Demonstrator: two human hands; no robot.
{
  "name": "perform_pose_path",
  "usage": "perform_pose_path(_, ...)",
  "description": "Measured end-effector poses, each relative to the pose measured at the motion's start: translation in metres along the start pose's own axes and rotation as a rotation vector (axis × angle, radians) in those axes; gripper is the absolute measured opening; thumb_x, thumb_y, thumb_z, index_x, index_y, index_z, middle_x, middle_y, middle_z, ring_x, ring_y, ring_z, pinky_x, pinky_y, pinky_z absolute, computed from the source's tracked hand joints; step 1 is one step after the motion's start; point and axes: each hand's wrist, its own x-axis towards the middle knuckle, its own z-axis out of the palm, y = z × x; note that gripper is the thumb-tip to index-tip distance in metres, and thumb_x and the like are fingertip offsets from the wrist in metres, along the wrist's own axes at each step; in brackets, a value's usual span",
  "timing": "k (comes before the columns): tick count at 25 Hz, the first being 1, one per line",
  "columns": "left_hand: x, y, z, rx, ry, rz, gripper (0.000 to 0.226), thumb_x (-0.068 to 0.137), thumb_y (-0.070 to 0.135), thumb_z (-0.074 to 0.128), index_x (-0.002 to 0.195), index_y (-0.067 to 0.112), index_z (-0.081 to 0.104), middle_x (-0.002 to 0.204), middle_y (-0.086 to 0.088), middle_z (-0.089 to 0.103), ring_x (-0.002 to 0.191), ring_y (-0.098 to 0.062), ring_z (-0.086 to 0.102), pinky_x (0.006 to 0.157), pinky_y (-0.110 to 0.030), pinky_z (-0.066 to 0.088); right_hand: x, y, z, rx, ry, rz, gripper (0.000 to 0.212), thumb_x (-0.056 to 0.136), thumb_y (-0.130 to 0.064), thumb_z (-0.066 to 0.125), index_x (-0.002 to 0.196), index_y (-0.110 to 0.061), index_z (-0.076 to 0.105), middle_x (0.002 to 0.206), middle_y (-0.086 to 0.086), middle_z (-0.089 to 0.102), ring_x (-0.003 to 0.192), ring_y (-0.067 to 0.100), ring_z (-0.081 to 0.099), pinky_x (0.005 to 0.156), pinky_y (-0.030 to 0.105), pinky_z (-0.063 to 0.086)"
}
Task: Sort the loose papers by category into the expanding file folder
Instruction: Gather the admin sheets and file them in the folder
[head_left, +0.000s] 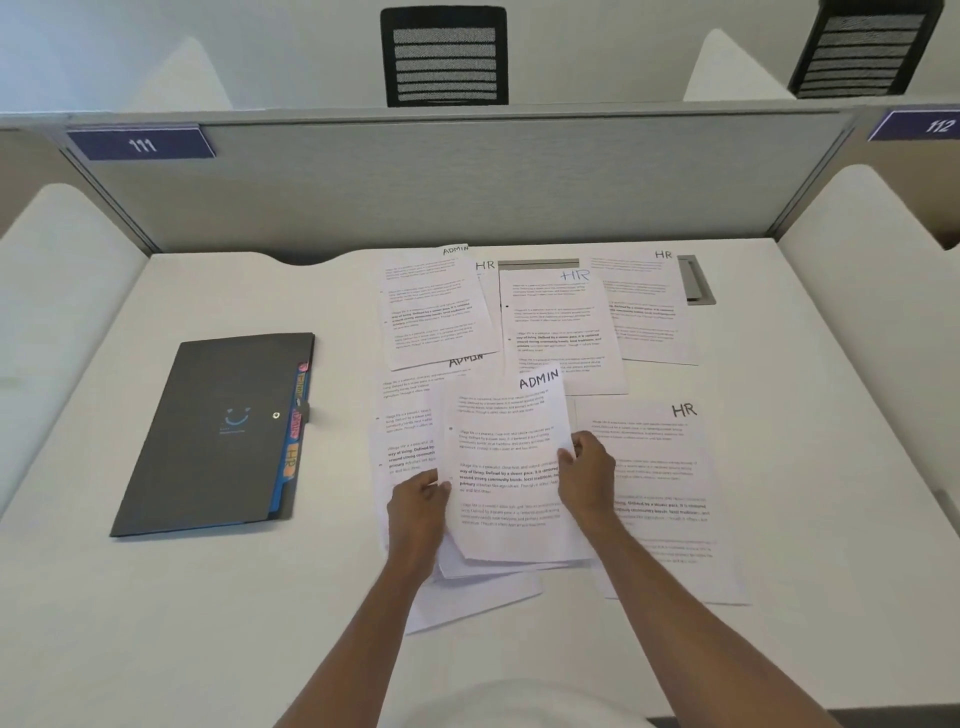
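A small stack of sheets with "ADMIN" written on the top one (506, 467) is lifted slightly over the desk's middle. My left hand (418, 501) grips its left edge and my right hand (587, 470) pinches its right edge. Under and around it lie loose papers: another ADMIN sheet (408, 415) to the left, an ADMIN sheet (434, 306) further back, and HR sheets at the right (660, 467), back middle (561, 322) and back right (644, 306). The dark expanding file folder (218, 431) lies closed on the left, coloured tabs (296, 421) showing along its right edge.
The white desk (156, 623) is bounded by a grey partition (467, 182) at the back and white side panels. A grey cable hatch (696, 280) sits at the back right, partly under papers. Black chairs stand beyond the partition.
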Motion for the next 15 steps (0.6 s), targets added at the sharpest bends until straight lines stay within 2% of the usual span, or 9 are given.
perform_pose_path(3, 0.002, -0.005, -0.010, -0.070, -0.023, -0.043, 0.030, 0.101, 0.001, 0.060, 0.100, 0.024, 0.081, 0.091, 0.016, 0.081, 0.090, -0.005, 0.075, 0.093, -0.036, 0.060, 0.006, 0.000, -0.008, -0.041, -0.003, -0.064, 0.046, 0.094, -0.016, 0.073, 0.134, -0.003, 0.055, 0.118, 0.012, 0.064, 0.111, 0.029, 0.062, 0.089, 0.035, 0.050)
perform_pose_path(6, 0.006, -0.013, -0.023, -0.153, -0.046, -0.090, 0.028, 0.103, 0.002, 0.059, 0.105, 0.019, 0.080, 0.107, 0.006, 0.082, 0.100, -0.018, 0.078, 0.099, -0.046, 0.060, 0.012, 0.004, -0.018, -0.044, -0.039, -0.084, 0.062, 0.093, -0.032, 0.074, 0.143, -0.006, 0.049, 0.128, 0.008, 0.061, 0.117, 0.026, 0.058, 0.094, 0.039, 0.050)
perform_pose_path(9, 0.006, -0.019, -0.030, -0.238, -0.050, -0.124, 0.025, 0.104, 0.002, 0.057, 0.115, 0.011, 0.078, 0.114, 0.000, 0.081, 0.109, -0.025, 0.076, 0.103, -0.050, 0.057, 0.013, 0.000, -0.028, 0.084, -0.208, 0.042, 0.049, 0.097, -0.039, 0.068, 0.136, -0.011, 0.057, 0.122, 0.004, 0.068, 0.107, 0.020, 0.064, 0.087, 0.032, 0.050)
perform_pose_path(11, 0.000, -0.014, -0.027, -0.302, -0.079, -0.112, 0.027, 0.106, 0.002, 0.054, 0.118, 0.010, 0.076, 0.117, 0.000, 0.080, 0.110, -0.024, 0.076, 0.103, -0.048, 0.057, 0.014, 0.003, -0.030, 0.220, -0.356, 0.140, 0.033, 0.099, -0.040, 0.063, 0.119, -0.013, 0.067, 0.113, 0.001, 0.074, 0.099, 0.018, 0.068, 0.083, 0.033, 0.053)
perform_pose_path(12, -0.004, -0.010, -0.024, -0.299, -0.103, -0.087, 0.028, 0.106, 0.002, 0.053, 0.118, 0.012, 0.076, 0.117, 0.004, 0.080, 0.109, -0.020, 0.076, 0.102, -0.045, 0.058, 0.014, 0.008, -0.030, 0.298, -0.418, 0.177, 0.028, 0.101, -0.036, 0.063, 0.112, -0.012, 0.070, 0.109, 0.000, 0.077, 0.098, 0.019, 0.071, 0.085, 0.034, 0.055)
perform_pose_path(15, -0.014, -0.001, -0.013, -0.102, -0.154, 0.062, 0.032, 0.108, 0.009, 0.052, 0.117, 0.029, 0.075, 0.116, 0.018, 0.078, 0.107, -0.007, 0.074, 0.091, -0.031, 0.059, 0.015, 0.023, -0.040, 0.426, -0.466, 0.175, 0.023, 0.100, -0.017, 0.066, 0.121, -0.012, 0.073, 0.112, 0.001, 0.079, 0.104, 0.023, 0.076, 0.099, 0.048, 0.058)
